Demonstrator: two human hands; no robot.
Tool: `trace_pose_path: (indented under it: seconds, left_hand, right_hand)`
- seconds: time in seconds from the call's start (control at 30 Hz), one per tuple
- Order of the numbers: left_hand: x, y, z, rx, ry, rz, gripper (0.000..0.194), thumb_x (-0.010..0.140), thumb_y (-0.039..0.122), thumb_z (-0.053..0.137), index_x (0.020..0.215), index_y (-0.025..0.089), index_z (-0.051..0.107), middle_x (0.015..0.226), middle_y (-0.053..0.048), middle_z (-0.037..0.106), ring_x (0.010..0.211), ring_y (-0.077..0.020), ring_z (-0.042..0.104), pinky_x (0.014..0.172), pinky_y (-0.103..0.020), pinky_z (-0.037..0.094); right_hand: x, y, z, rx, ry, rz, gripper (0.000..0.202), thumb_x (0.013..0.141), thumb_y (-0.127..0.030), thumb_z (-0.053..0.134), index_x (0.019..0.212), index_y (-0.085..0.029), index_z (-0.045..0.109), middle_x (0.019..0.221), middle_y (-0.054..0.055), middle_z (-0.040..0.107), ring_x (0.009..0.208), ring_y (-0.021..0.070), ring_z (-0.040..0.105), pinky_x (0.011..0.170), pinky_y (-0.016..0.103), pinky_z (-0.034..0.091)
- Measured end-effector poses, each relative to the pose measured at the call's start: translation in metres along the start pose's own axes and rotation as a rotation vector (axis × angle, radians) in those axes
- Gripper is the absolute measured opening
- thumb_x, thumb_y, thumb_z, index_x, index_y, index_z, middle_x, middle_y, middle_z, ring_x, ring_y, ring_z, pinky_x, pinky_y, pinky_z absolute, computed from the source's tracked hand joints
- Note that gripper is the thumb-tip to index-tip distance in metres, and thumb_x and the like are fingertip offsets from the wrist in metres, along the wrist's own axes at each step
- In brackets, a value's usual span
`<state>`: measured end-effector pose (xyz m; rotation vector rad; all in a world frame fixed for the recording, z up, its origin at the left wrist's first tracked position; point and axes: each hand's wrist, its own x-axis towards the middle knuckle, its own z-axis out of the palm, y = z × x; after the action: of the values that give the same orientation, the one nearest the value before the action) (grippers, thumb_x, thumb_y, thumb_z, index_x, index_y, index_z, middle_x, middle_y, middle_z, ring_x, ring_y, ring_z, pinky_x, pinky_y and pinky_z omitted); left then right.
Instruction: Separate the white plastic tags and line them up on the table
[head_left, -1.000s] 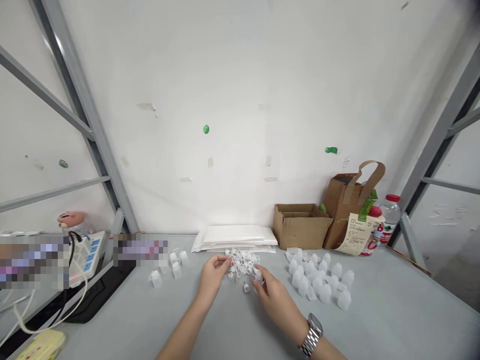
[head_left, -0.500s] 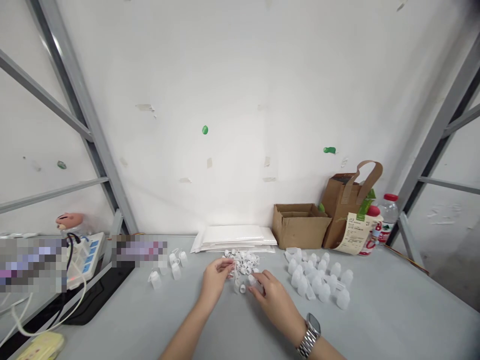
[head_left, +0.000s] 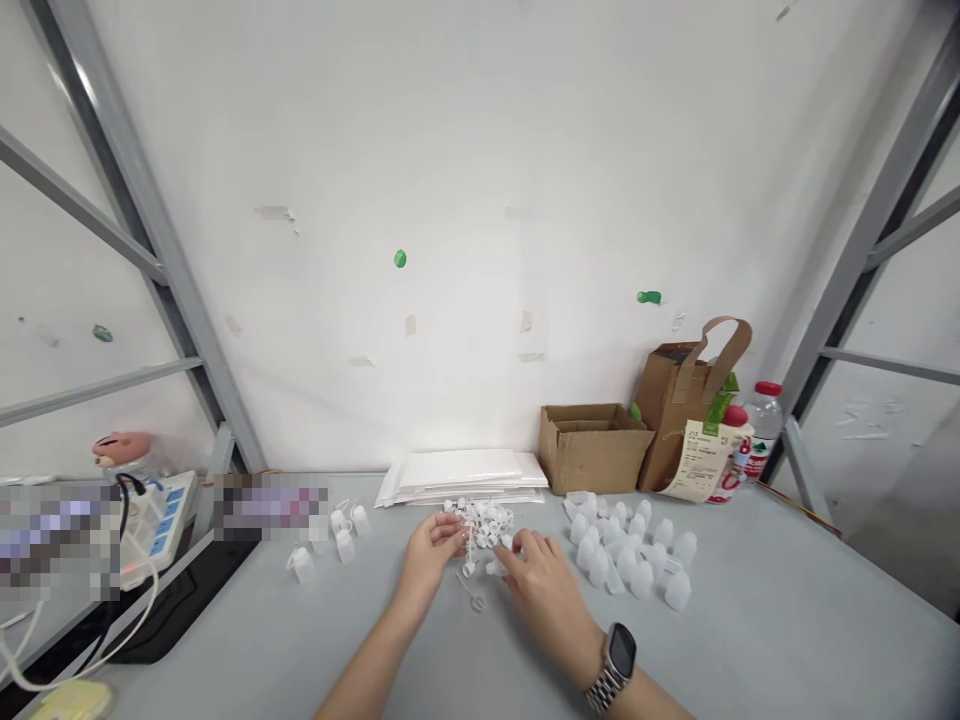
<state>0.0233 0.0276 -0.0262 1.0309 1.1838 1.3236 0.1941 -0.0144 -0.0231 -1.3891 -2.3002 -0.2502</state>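
Between my hands lies a pile of small white caps with loops [head_left: 491, 520] on the grey table. My left hand [head_left: 435, 545] is at the pile's left edge, its fingers pinched on a white looped cap [head_left: 469, 568]. My right hand [head_left: 531, 565], with a watch on the wrist, closes on a small translucent bottle [head_left: 495, 568], partly hidden by the fingers. A loose looped piece [head_left: 477, 602] lies just in front. Several translucent bottles [head_left: 641, 578] are grouped at the right. Several capped bottles [head_left: 301, 565] stand at the left.
Behind the caps lie flat white packages [head_left: 469, 475]. A cardboard box [head_left: 596, 460], paper bag [head_left: 660, 420] and water bottle [head_left: 763, 420] stand back right. At the left are a black tray-like slab [head_left: 187, 600], power strip [head_left: 169, 525] and cables.
My right hand has turned palm-down, and the bottle in it now lies lower and flatter, nearer the caps. A looped piece now lies apart in front. The view has shifted slightly.
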Motion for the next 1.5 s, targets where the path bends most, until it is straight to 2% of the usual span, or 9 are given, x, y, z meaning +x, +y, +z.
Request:
trace_pose_path:
  seconds: [0.27,0.47,0.57,0.73,0.87,1.1,1.27,1.4,1.5]
  left_hand:
    - [0.001,-0.001,-0.002,-0.006,-0.01,-0.039,0.035,0.044,0.036,0.077,0.069,0.014,0.065,0.065,-0.003,0.068,0.065,-0.0178,0.063,0.06,-0.029,0.05]
    - [-0.004,0.0,0.001,-0.05,-0.07,-0.08,0.038,0.046,0.036,0.078,0.075,0.013,0.068,0.073,-0.006,0.07,0.07,-0.0188,0.064,0.067,-0.031,0.051]
    - [-0.007,0.001,0.002,-0.068,-0.079,-0.087,0.037,0.048,0.035,0.078,0.076,0.013,0.067,0.073,-0.006,0.07,0.07,-0.0188,0.064,0.069,-0.032,0.051]
    - [-0.007,0.001,0.005,-0.045,-0.062,-0.066,0.033,0.045,0.032,0.079,0.07,0.014,0.066,0.066,-0.002,0.067,0.066,-0.0172,0.062,0.067,-0.031,0.05]
    - [-0.008,0.001,0.009,-0.001,-0.07,-0.054,0.028,0.044,0.029,0.078,0.065,0.015,0.066,0.06,0.0,0.065,0.06,-0.0164,0.06,0.061,-0.029,0.047]
    - [-0.015,0.008,0.012,0.05,-0.113,-0.049,0.025,0.051,0.027,0.074,0.072,0.016,0.067,0.067,-0.001,0.068,0.068,-0.0178,0.06,0.067,-0.028,0.044]
    - [-0.021,0.01,0.013,0.055,-0.162,-0.063,0.024,0.057,0.029,0.07,0.077,0.015,0.068,0.073,-0.003,0.069,0.069,-0.0168,0.059,0.066,-0.026,0.043]
    - [-0.02,0.009,0.012,0.002,-0.156,-0.084,0.022,0.059,0.031,0.068,0.075,0.016,0.065,0.07,-0.001,0.067,0.067,-0.0153,0.06,0.062,-0.025,0.044]
    - [-0.02,0.011,0.01,-0.087,-0.131,-0.125,0.021,0.059,0.031,0.069,0.073,0.017,0.06,0.078,-0.003,0.069,0.075,-0.0164,0.063,0.068,-0.025,0.046]
  right_hand:
    - [-0.001,-0.002,-0.003,0.033,-0.03,0.021,0.029,0.075,-0.003,0.055,0.097,-0.023,0.059,0.089,0.004,0.058,0.081,0.0202,0.05,0.069,0.03,0.036]
    - [0.0,-0.005,-0.007,0.161,-0.041,0.097,0.021,0.082,-0.014,0.053,0.102,-0.019,0.058,0.088,0.007,0.059,0.08,0.0215,0.052,0.072,0.033,0.039]
    - [0.001,-0.006,-0.009,0.331,-0.056,0.13,0.015,0.082,-0.017,0.053,0.094,-0.019,0.061,0.09,0.006,0.06,0.085,0.022,0.053,0.078,0.035,0.04]
    - [0.001,-0.01,-0.009,0.776,-0.107,0.175,0.014,0.078,-0.027,0.059,0.09,-0.021,0.063,0.111,0.006,0.054,0.105,0.0204,0.05,0.093,0.031,0.038]
    - [0.002,-0.012,-0.006,0.925,-0.122,0.195,0.018,0.079,-0.032,0.057,0.093,-0.023,0.065,0.11,0.006,0.055,0.106,0.0201,0.051,0.095,0.032,0.037]
    - [0.003,-0.013,-0.005,1.006,-0.145,0.232,0.015,0.076,-0.031,0.06,0.084,-0.022,0.069,0.112,0.005,0.056,0.107,0.0216,0.05,0.096,0.034,0.035]
    - [0.004,-0.014,-0.007,1.04,-0.165,0.194,0.012,0.076,-0.026,0.061,0.084,-0.023,0.068,0.104,0.003,0.06,0.102,0.0199,0.052,0.093,0.032,0.037]
    - [0.004,-0.014,-0.009,1.023,-0.153,0.2,0.013,0.077,-0.027,0.059,0.086,-0.022,0.068,0.101,0.004,0.06,0.099,0.0195,0.053,0.092,0.031,0.038]
    - [0.004,-0.012,-0.008,1.003,-0.115,0.214,0.016,0.078,-0.028,0.058,0.089,-0.021,0.067,0.101,0.005,0.06,0.098,0.0193,0.053,0.091,0.03,0.038]
